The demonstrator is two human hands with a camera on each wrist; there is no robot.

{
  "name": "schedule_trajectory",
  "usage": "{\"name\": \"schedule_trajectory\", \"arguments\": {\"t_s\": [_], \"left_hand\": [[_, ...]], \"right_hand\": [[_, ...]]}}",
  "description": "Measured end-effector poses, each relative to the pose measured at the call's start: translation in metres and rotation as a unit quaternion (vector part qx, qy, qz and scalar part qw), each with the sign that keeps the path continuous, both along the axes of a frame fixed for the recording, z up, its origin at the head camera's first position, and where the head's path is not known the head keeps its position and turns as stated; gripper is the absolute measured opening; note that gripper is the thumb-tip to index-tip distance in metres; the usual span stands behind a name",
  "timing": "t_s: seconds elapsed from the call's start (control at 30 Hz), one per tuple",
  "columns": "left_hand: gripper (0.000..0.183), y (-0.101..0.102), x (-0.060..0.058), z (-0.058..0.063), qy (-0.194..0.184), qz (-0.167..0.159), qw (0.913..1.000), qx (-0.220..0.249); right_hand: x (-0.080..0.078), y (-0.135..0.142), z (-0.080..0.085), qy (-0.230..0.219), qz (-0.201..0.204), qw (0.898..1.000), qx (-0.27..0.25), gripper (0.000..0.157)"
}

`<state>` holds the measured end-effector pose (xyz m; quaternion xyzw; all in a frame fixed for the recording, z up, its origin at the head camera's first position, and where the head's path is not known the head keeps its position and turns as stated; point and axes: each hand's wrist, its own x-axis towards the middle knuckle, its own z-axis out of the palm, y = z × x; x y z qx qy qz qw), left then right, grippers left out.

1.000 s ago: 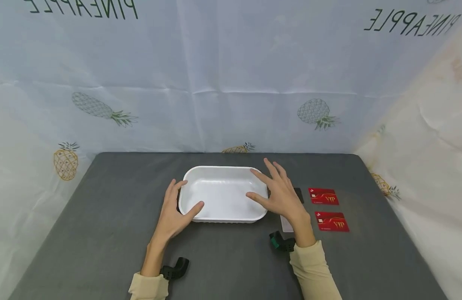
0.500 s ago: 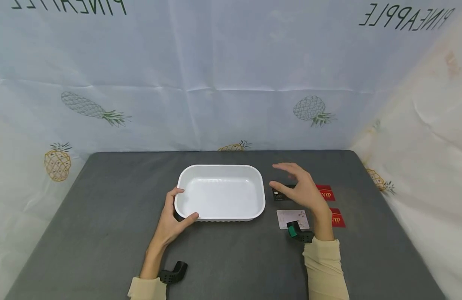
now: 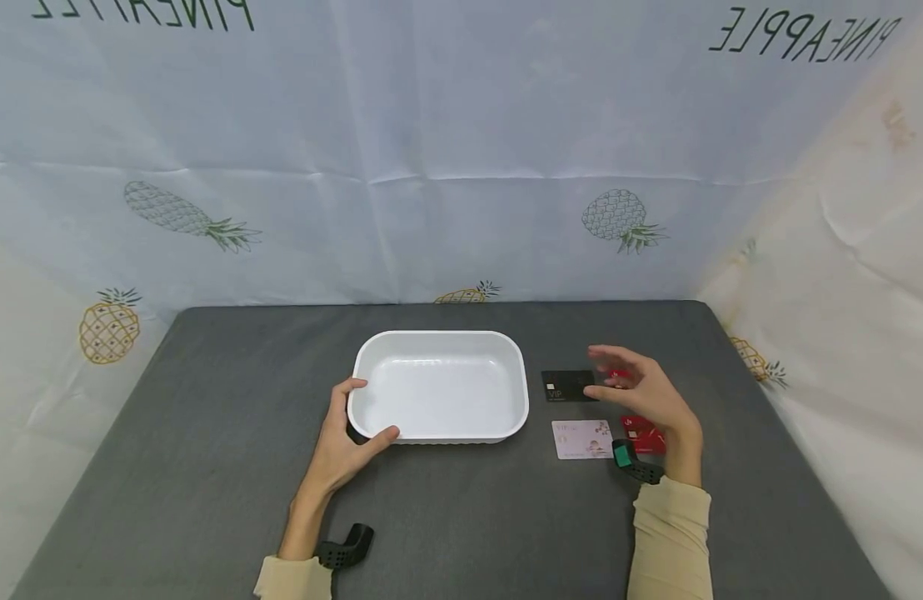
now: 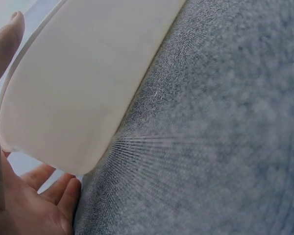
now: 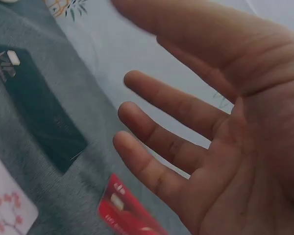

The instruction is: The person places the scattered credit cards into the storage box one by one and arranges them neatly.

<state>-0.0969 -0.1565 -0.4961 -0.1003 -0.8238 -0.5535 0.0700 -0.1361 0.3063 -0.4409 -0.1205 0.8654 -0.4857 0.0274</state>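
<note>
My left hand [image 3: 337, 442] holds the near left corner of a white plastic tray [image 3: 441, 396], thumb over the rim and the other fingers along the outer wall. In the left wrist view the tray's side wall [image 4: 78, 93] rests on the cloth. My right hand [image 3: 652, 398] hovers with spread fingers above two red VIP cards, the far one [image 3: 621, 377] mostly covered and the near one [image 3: 641, 433] partly covered. Nothing is between its fingers in the right wrist view, where a red card [image 5: 127, 210] lies below them.
Left of the red cards lie a black VIP card [image 3: 564, 386] and a pale pink flowered card [image 3: 581, 439]. A grey cloth [image 3: 207, 433] covers the table. Behind it hangs a white curtain [image 3: 401, 125] printed with pineapples.
My right hand has moved from over the tray's right side, rightward past the black card, to above the red cards. My left hand has closed in on the tray's corner.
</note>
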Motion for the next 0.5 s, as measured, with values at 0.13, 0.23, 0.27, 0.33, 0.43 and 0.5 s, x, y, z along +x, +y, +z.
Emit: {"name": "schedule_trajectory", "arguments": {"t_s": [0.13,0.23,0.27,0.33,0.43,0.5], "left_hand": [[0.085,0.000,0.001,-0.001,-0.003,0.004,1.0000,-0.007],[0.085,0.000,0.001,-0.001,-0.003,0.006,0.9999,-0.011],[0.086,0.000,0.001,-0.002,-0.003,0.007,0.9999,-0.012],[0.086,0.000,0.001,-0.002,-0.002,0.007,0.9999,-0.013],[0.086,0.000,0.001,-0.002,0.000,0.006,0.9999,-0.012],[0.087,0.000,0.001,-0.002,0.001,0.005,0.9999,-0.011]], "right_hand": [[0.000,0.002,-0.006,-0.018,0.006,1.000,0.011,0.065],[0.000,0.004,-0.009,-0.026,0.006,0.999,0.021,0.066],[0.000,0.005,-0.010,-0.027,0.004,0.999,0.025,0.066],[0.000,0.006,-0.011,-0.029,0.002,0.999,0.029,0.065],[-0.001,0.007,-0.014,-0.027,0.004,0.999,0.040,0.065],[-0.002,0.008,-0.016,-0.027,0.007,0.999,0.045,0.064]]}}
